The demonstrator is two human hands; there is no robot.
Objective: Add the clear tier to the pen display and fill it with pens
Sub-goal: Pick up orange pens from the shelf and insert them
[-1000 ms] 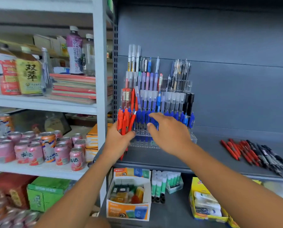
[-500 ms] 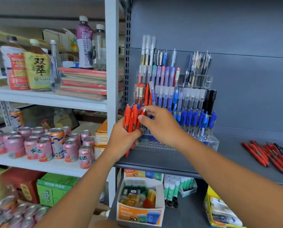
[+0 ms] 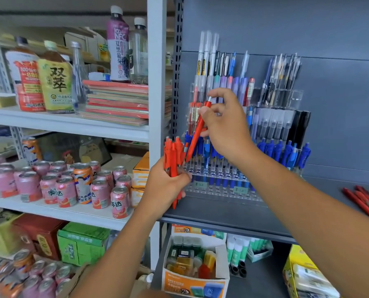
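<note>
Head view: left hand [image 3: 164,186] grips a bundle of red pens [image 3: 173,155] at the left front edge of the shelf [image 3: 222,214]; right hand [image 3: 224,130] pinches one red pen [image 3: 197,130], tip down, over the left end of the clear tier [image 3: 222,190]. Filling step, judged partway; next move needs the tip lined up with a free hole.

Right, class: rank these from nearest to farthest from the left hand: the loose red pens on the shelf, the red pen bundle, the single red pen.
1. Red pen bundle: gripped in the left hand itself.
2. Single red pen: just up and right, pinched by the right hand.
3. Loose red pens: far right on the shelf.
</note>
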